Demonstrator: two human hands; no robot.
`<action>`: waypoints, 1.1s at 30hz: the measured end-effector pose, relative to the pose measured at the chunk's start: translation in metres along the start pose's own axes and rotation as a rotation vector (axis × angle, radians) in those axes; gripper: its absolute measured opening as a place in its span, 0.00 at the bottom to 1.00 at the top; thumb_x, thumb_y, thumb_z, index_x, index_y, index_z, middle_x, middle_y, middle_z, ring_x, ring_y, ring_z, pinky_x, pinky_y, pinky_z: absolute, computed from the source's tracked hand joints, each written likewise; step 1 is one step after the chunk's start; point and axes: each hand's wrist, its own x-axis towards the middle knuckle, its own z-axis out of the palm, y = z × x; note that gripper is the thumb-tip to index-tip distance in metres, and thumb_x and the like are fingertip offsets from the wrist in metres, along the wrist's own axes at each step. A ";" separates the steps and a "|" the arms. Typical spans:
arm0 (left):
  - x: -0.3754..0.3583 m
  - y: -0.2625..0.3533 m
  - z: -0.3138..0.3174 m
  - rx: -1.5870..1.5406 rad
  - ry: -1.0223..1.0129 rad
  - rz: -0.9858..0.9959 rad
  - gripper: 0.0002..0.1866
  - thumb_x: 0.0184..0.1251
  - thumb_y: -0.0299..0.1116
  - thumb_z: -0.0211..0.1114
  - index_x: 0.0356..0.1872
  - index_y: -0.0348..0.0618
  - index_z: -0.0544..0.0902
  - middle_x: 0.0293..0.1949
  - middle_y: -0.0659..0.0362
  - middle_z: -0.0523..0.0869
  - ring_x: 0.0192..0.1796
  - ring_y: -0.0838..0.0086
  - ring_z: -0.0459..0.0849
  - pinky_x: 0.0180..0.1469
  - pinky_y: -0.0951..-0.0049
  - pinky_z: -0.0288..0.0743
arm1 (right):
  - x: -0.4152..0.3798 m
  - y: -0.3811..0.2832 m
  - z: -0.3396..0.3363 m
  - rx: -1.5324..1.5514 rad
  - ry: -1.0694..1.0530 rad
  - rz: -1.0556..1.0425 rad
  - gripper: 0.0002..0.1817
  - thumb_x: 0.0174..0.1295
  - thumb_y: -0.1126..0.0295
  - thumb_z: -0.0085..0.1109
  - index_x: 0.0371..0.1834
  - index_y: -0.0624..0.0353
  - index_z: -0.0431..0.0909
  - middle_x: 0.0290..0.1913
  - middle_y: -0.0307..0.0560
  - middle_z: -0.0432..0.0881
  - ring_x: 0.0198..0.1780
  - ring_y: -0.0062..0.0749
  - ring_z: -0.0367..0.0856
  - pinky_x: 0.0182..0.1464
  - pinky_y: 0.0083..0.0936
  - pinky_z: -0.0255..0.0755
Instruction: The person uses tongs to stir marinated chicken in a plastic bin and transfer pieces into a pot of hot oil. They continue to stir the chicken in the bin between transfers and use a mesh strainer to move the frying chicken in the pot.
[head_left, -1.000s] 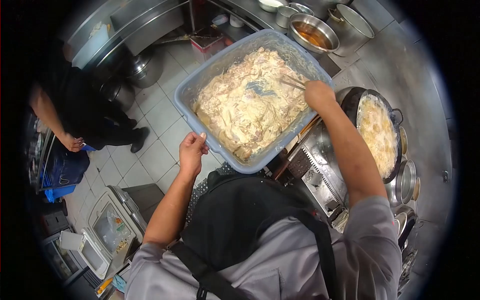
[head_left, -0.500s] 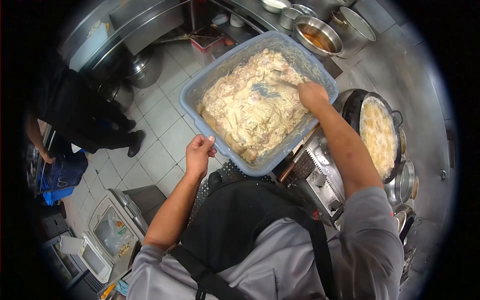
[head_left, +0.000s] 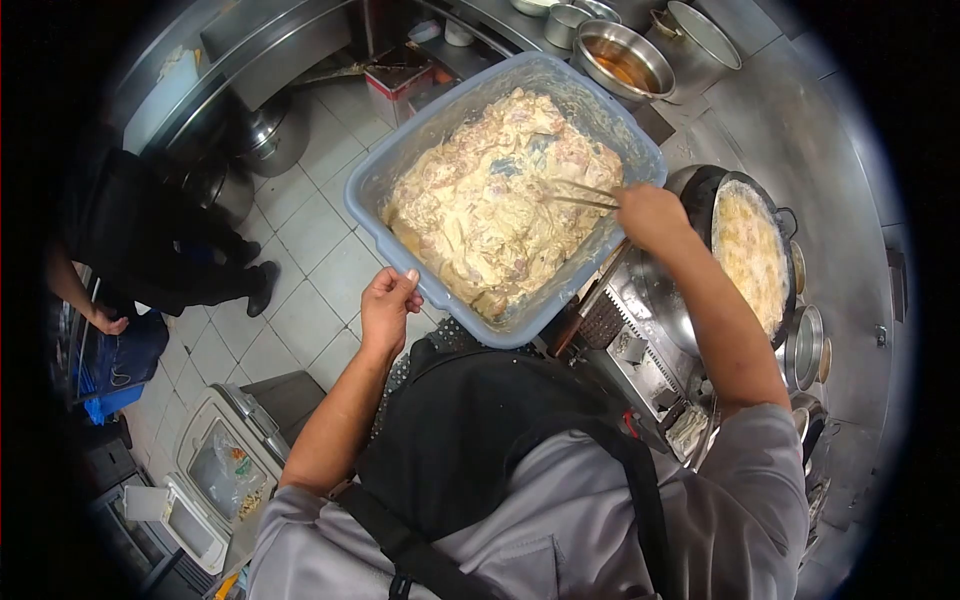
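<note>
A grey-blue plastic tub (head_left: 361, 222) holds pieces coated in thick yellowish batter (head_left: 500, 200). My left hand (head_left: 388, 308) pinches the tub's near left rim between thumb and fingers. Over the tub's right side, my right hand (head_left: 648, 214) is closed round metal tongs (head_left: 585, 195), whose tips reach into the batter. To the right of my right hand, a dark wok (head_left: 712, 215) contains pale, foaming food (head_left: 748, 255).
Beyond the tub stand a steel bowl of orange liquid (head_left: 625, 62) and a large pot (head_left: 700, 40). A grater (head_left: 603, 325) lies right of the tub. At far left a co-worker (head_left: 150, 230) stands on the tiles, above an open bin (head_left: 225, 455).
My right hand has drawn back slightly up and right, so more of the tongs shows. The tub sits a little further left in view. The co-worker's hand has opened somewhat.
</note>
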 end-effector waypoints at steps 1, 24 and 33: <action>0.000 0.000 0.000 -0.001 0.004 0.001 0.10 0.71 0.33 0.65 0.30 0.45 0.76 0.23 0.64 0.78 0.25 0.80 0.78 0.29 0.79 0.70 | 0.005 -0.011 0.001 -0.041 -0.008 -0.023 0.13 0.63 0.70 0.50 0.45 0.59 0.83 0.45 0.57 0.85 0.47 0.49 0.86 0.47 0.41 0.80; 0.004 -0.003 -0.004 -0.009 -0.067 0.006 0.13 0.72 0.33 0.64 0.27 0.46 0.72 0.21 0.63 0.73 0.23 0.78 0.73 0.27 0.76 0.69 | -0.233 0.133 -0.089 0.676 0.357 0.579 0.18 0.62 0.63 0.63 0.54 0.58 0.83 0.35 0.55 0.85 0.36 0.38 0.84 0.45 0.34 0.76; 0.008 -0.006 -0.011 -0.023 -0.085 -0.023 0.15 0.72 0.35 0.65 0.27 0.50 0.69 0.21 0.65 0.73 0.24 0.78 0.73 0.28 0.78 0.69 | -0.293 0.156 0.019 0.442 0.199 0.802 0.15 0.61 0.63 0.61 0.49 0.55 0.86 0.43 0.59 0.86 0.46 0.54 0.84 0.51 0.41 0.77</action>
